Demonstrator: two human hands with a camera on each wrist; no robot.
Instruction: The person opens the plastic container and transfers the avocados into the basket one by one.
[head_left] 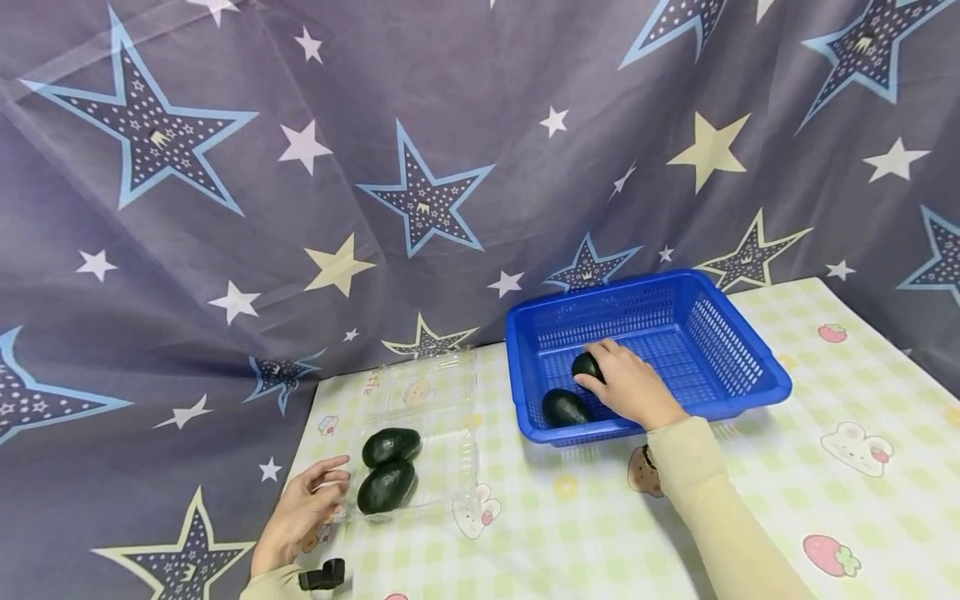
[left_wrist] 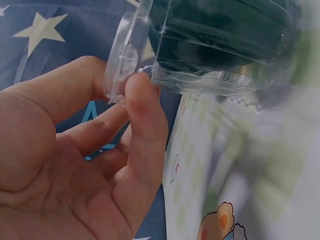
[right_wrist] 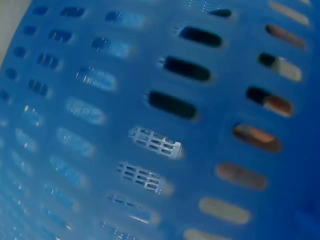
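Note:
Inside a blue plastic basket [head_left: 776, 385], my right hand [head_left: 630, 385] grips a dark green avocado [head_left: 587, 367]. Beside it in the basket lies another avocado [head_left: 562, 408]. On the left, two avocados [head_left: 387, 487] sit one behind the other in a clear plastic clamshell container [head_left: 447, 467], its lid [head_left: 397, 392] folded open toward the back. My left hand [head_left: 303, 504] is at the container's left edge. In the left wrist view, thumb and finger pinch the container's lip [left_wrist: 119, 62]. The right wrist view is filled by the slotted basket wall [right_wrist: 125, 112], which mostly hides the right hand.
A table with a green-and-white checked cloth [head_left: 525, 533] carries both containers. Behind it hangs a dark star-patterned curtain [head_left: 450, 283]. A black strap piece [head_left: 322, 575] is at the left wrist. The basket stands at the back, near the curtain.

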